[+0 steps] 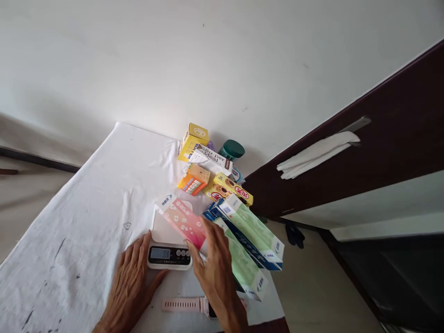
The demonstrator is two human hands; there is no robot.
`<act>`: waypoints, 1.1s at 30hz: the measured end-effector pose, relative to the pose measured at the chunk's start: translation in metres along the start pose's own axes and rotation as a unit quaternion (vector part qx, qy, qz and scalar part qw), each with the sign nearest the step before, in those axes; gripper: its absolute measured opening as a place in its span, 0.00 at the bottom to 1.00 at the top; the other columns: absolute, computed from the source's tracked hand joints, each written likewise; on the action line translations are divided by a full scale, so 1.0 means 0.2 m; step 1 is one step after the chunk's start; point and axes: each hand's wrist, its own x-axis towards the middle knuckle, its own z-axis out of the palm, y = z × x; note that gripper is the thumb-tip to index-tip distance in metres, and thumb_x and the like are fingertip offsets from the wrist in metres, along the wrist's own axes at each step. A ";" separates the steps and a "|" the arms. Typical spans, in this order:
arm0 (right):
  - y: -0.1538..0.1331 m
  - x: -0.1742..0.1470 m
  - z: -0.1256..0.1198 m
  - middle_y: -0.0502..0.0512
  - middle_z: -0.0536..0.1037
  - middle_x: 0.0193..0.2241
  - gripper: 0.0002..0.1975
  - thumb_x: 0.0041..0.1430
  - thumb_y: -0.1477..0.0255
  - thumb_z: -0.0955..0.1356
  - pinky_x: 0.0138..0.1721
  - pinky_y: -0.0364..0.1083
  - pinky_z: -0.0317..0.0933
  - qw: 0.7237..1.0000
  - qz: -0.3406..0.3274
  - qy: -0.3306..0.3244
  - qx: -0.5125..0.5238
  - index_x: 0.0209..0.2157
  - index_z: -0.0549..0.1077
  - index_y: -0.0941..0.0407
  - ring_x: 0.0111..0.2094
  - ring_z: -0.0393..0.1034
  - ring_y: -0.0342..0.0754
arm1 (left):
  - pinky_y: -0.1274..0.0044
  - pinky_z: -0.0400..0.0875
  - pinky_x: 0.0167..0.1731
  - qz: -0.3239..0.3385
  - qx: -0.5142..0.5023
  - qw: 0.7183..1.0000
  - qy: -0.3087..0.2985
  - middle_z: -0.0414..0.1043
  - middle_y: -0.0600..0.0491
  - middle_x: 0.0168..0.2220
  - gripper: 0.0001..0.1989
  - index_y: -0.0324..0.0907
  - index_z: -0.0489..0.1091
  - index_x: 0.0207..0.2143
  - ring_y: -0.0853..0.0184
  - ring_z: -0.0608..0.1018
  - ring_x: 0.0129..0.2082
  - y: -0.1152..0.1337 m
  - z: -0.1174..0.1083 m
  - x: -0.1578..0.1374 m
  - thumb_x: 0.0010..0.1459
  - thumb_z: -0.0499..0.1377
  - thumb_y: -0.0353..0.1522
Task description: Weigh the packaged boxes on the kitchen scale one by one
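A white digital kitchen scale (pixel 161 230) lies on the cloth-covered table, its grey display lit but the reading too small to make out. My left hand (pixel 132 273) lies flat along the scale's left side, fingers stretched and thumb at its front edge. A pink toothpaste box (pixel 183 219) with white blossoms slants over the scale's platform. My right hand (pixel 215 263) grips its near end between thumb and fingers. Whether the box touches the platform, I cannot tell. Under my right wrist lies a pink-strapped watch (pixel 183 304), partly hidden.
Green cartons (pixel 256 226) lie right of my right hand. Behind them stand yellow biscuit boxes (pixel 231 187), an orange box (pixel 194 179), a white "Super Meal" box (pixel 211 159), a yellow box (pixel 194 141) and a green-lidded jar (pixel 232 150). A white towel (pixel 319 155) hangs on the dark door.
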 end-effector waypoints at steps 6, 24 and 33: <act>0.21 -0.23 -0.30 0.68 0.74 0.55 0.28 0.70 0.60 0.66 0.53 0.60 0.68 0.989 0.053 0.085 -0.107 0.65 0.63 0.56 0.55 0.70 0.62 | 0.56 0.69 0.52 0.014 0.019 1.000 -0.008 0.66 0.36 0.63 0.40 0.41 0.41 0.73 0.45 0.71 0.59 0.01 -0.04 0.02 0.69 0.54 0.46; 0.45 -0.38 -0.47 0.72 0.76 0.52 0.30 0.68 0.53 0.66 0.53 0.62 0.63 0.989 -0.053 0.114 -0.079 0.60 0.69 0.62 0.52 0.70 0.66 | 0.57 0.65 0.58 -0.008 0.020 0.999 -0.024 0.66 0.40 0.62 0.44 0.43 0.48 0.69 0.46 0.70 0.60 0.09 -0.10 0.01 0.60 0.63 0.52; 0.52 -0.35 -0.36 0.73 0.78 0.47 0.33 0.70 0.51 0.61 0.42 0.56 0.64 0.987 -0.053 0.060 -0.140 0.61 0.67 0.64 0.48 0.73 0.65 | 0.56 0.65 0.58 -0.013 0.022 1.000 -0.009 0.67 0.39 0.61 0.44 0.41 0.51 0.68 0.46 0.71 0.59 0.09 -0.08 0.01 0.60 0.64 0.53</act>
